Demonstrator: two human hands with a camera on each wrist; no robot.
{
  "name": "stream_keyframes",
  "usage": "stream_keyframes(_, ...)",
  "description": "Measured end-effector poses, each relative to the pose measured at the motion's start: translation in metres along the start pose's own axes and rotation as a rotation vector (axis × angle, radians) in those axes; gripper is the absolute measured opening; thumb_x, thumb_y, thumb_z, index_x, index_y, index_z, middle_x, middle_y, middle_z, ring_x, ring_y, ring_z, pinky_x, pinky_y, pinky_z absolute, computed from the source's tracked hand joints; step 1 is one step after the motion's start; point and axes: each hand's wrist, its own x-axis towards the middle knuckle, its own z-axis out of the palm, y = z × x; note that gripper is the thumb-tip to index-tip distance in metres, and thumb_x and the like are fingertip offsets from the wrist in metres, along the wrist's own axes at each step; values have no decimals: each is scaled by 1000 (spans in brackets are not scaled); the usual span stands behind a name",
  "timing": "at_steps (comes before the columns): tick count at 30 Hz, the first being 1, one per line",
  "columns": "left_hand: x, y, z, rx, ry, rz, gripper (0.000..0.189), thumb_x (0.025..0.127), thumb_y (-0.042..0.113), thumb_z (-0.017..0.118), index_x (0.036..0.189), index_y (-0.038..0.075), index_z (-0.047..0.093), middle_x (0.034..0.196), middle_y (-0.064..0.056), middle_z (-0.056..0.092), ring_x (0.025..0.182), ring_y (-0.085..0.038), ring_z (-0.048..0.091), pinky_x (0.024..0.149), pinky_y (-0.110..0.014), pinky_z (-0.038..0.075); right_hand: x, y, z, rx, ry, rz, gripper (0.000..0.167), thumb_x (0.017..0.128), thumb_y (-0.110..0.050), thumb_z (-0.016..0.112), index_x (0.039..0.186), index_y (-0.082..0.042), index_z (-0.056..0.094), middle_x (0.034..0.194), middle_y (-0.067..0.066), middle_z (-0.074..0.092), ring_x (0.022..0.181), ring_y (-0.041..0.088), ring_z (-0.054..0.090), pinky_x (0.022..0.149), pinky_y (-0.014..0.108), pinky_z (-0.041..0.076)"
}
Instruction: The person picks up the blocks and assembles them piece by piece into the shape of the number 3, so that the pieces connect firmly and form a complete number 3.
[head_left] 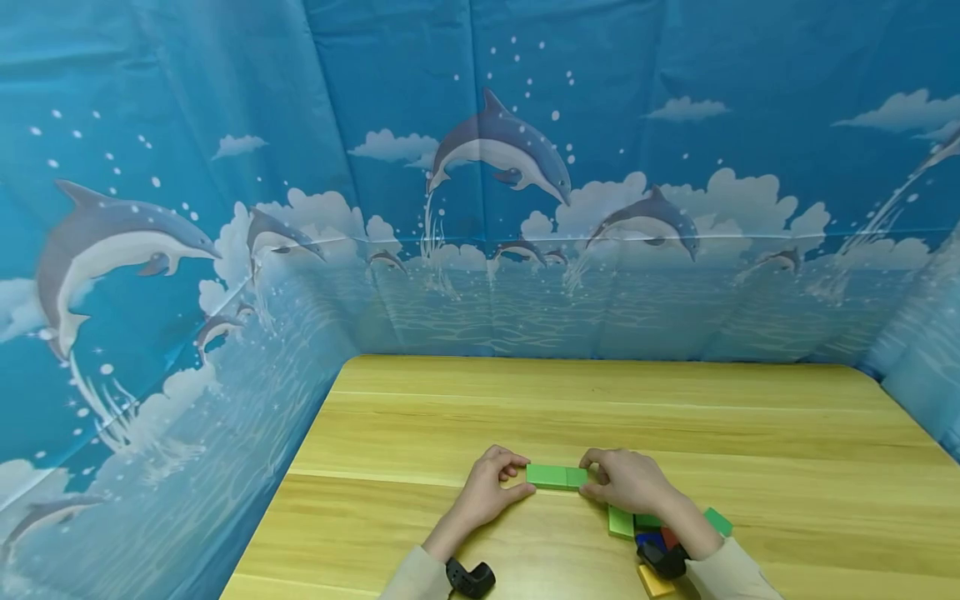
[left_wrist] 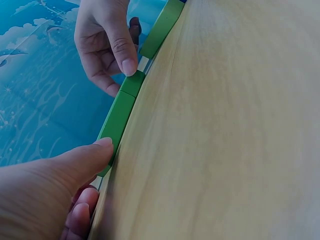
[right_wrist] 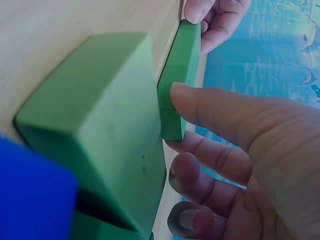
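"Two smooth pieces lie end to end in the lower centre of the head view: a longer green rectangular block (head_left: 547,477) and a shorter green rectangular block (head_left: 577,478), on your yellow wood-grain tabletop (head_left: 450,417). How's your grip?"

"Your left hand (head_left: 486,492) has thumb and fingers drawn in around the left end of the longer block; your right hand (head_left: 630,482) pinches the right end of the shorter one. Neither is spread wide."

"Which step do you seem to be on?"

"You look to be lining the pair up; a thin seam shows between them. Your next move probably calls for light, level pressure from both ends, then loosening without dragging either askew."

"Anything to mind?"

"Toward the lower right of the frame, a light-green rectangular block (head_left: 620,523) lies near your right hand, and a yellow block (head_left: 655,581) lies below it. You could knock them."
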Motion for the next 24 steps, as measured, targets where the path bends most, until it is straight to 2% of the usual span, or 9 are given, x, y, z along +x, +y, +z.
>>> stream_keyframes(7, 0, -1, 1, 2, 2, 3, 35, 83, 27, 75, 112, 9, 66, 95, 8, 51, 80, -4, 48, 72, -21, 45, -3, 4, -2, 39, -8, 6, 33, 87, -37, 69, 109, -12, 66, 60, -12, 46, 45, 3, 37, 42, 22, 28)
stream_keyframes(13, 0, 0, 1, -8, 3, 11, 36, 82, 26, 76, 112, 8, 66, 95, 6, 52, 80, -6, 49, 72, -21, 45, -13, 12, -16, 114, -3, 83, 31, 90, -38, 64, 107, -12, 66, 67, -9, 50, 48, 7, 40, 44, 25, 30)
stream_keyframes(20, 0, -1, 1, 6, 6, 22, 37, 82, 26, 76, 112, 8, 65, 94, 4, 52, 79, -6, 48, 71, -20, 45, -29, 25, -30, 66, 64, 222, 21, 89, -36, 66, 96, -16, 64, 71, -7, 51, 52, 12, 43, 47, 28, 32)
stream_keyframes(24, 0, -1, 0, 7, 9, 24, 37, 82, 25, 76, 112, 8, 65, 94, 3, 52, 79, -6, 48, 70, -21, 45, -35, 33, -34, 34, 103, 248, 21, 89, -34, 66, 95, -14, 63, 69, -6, 50, 51, 13, 41, 46, 29, 32)
